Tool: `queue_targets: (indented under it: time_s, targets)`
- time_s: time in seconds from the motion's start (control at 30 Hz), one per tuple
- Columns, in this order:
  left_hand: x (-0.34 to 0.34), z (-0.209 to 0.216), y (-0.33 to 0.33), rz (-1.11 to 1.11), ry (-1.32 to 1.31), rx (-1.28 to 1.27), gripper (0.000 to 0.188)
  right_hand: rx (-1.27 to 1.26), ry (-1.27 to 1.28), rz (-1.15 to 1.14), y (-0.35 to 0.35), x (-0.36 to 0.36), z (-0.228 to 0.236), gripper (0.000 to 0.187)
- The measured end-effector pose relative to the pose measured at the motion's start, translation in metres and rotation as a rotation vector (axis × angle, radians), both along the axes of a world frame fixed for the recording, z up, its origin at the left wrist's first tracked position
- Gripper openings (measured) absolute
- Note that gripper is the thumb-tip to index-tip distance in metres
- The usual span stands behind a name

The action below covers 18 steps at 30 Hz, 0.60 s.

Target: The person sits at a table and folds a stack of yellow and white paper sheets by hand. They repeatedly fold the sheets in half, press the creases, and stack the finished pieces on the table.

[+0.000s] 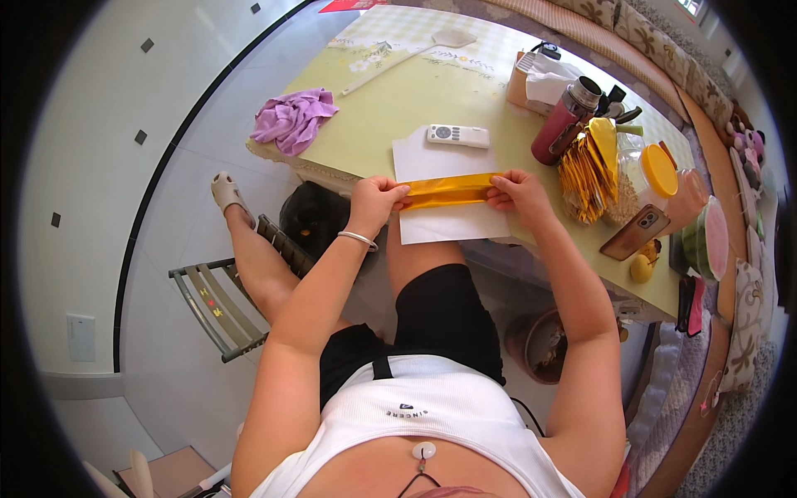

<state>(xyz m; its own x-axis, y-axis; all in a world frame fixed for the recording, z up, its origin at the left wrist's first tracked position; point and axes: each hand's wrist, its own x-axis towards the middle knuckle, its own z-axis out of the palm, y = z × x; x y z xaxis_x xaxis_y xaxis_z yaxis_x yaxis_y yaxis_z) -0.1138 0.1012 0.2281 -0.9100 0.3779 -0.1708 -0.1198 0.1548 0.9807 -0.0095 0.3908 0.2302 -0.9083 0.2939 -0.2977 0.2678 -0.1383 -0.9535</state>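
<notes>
A shiny gold foil strip [449,192] is stretched level between my two hands at the table's near edge. My left hand [376,204] pinches its left end, and my right hand [520,197] pinches the right end. Beneath the strip lies a white paper sheet [452,228], its near part hanging past the edge. On the sheet's far part rests a white remote control [458,135]. To the right of my right hand stands a thick bundle of folded gold foil pieces [588,176].
Right of the bundle are a yellow-lidded jar [659,172], a phone [635,232], a yellow fruit [642,268] and a cut watermelon [706,241]. Behind it stand a red flask [566,122] and a tissue box [525,83]. A purple cloth [295,121] and fly swatter [452,38] lie farther left.
</notes>
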Motion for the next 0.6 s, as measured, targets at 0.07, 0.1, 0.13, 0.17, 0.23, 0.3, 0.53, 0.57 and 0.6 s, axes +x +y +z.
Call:
queue_targets:
  time_s: [0.07,0.1,0.13,0.17,0.23,0.3,0.53,0.57,0.6]
  targets:
    - [0.003,-0.002,-0.002,-0.031,0.094,-0.141,0.011,0.137,-0.031,0.035,-0.001,0.004,0.0,0.018]
    - [0.004,-0.002,-0.003,-0.044,0.16,-0.234,0.014,0.206,-0.046,0.052,-0.001,0.006,0.001,0.018]
    - [0.005,-0.002,-0.003,-0.057,0.225,-0.327,0.017,0.265,-0.056,0.05,-0.002,0.007,0.003,0.018]
    - [0.006,-0.003,-0.003,-0.056,0.32,-0.376,0.02,0.324,-0.067,0.048,-0.004,0.007,0.006,0.018]
    - [0.009,-0.003,-0.002,-0.05,0.51,-0.472,0.027,0.426,-0.07,0.048,-0.008,0.007,0.007,0.018]
    - [0.01,-0.004,-0.001,-0.06,0.515,-0.487,0.026,0.514,-0.055,0.05,-0.009,0.006,0.005,0.016]
    - [0.013,-0.002,0.002,-0.115,0.672,-0.63,0.02,0.905,-0.079,0.07,-0.01,0.001,0.0,0.022]
    - [0.013,-0.002,0.003,-0.118,0.692,-0.64,0.019,0.953,-0.081,0.062,-0.011,0.001,-0.001,0.022]
    - [0.013,-0.002,0.004,-0.121,0.713,-0.648,0.018,1.003,-0.082,0.052,-0.012,0.001,-0.001,0.023]
